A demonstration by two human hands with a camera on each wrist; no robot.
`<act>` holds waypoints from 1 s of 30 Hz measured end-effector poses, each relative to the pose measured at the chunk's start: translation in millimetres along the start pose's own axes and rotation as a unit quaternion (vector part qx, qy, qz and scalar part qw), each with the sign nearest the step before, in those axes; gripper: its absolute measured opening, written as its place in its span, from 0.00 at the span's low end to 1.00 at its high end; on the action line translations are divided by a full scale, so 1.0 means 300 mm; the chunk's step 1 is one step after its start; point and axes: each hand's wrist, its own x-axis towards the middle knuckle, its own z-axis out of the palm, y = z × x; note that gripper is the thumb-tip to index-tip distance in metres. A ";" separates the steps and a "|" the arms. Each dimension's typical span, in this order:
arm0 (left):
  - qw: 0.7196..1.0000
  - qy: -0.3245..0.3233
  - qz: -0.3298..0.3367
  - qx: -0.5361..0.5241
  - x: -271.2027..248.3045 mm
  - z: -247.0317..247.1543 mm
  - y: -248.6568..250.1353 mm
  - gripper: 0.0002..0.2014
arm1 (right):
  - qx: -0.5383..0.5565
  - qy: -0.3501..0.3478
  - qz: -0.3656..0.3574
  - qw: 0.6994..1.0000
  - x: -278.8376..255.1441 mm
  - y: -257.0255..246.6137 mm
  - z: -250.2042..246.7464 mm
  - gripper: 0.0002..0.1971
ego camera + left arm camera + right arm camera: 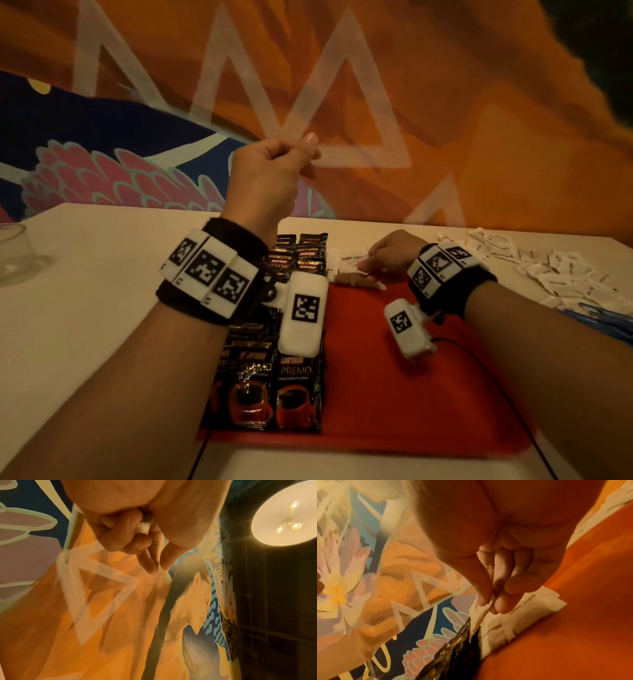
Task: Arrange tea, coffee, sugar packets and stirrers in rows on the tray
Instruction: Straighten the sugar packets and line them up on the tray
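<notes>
A red tray [394,394] lies on the white table. Black Kopiko coffee sachets [274,390] fill its left side in rows up to the far edge. Beside them at the far end lie white brown sugar packets [346,270] [527,614]. My right hand [387,257] is low over them, and its thumb and forefinger pinch the edge of one sugar packet [482,609]. My left hand [274,164] is raised well above the table with its fingers curled. In the left wrist view a bit of white paper [144,526] shows inside the curl.
A heap of loose white sugar packets [555,270] lies on the table at the right, with blue stirrers [596,318] just in front of it. A clear glass [13,253] stands at the far left. A thin black cable [479,356] runs over the tray's right side.
</notes>
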 end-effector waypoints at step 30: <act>0.997 -0.044 -0.048 -0.029 0.007 -0.011 0.006 0.16 | -0.362 0.036 -0.161 0.917 0.062 -0.044 0.135 0.12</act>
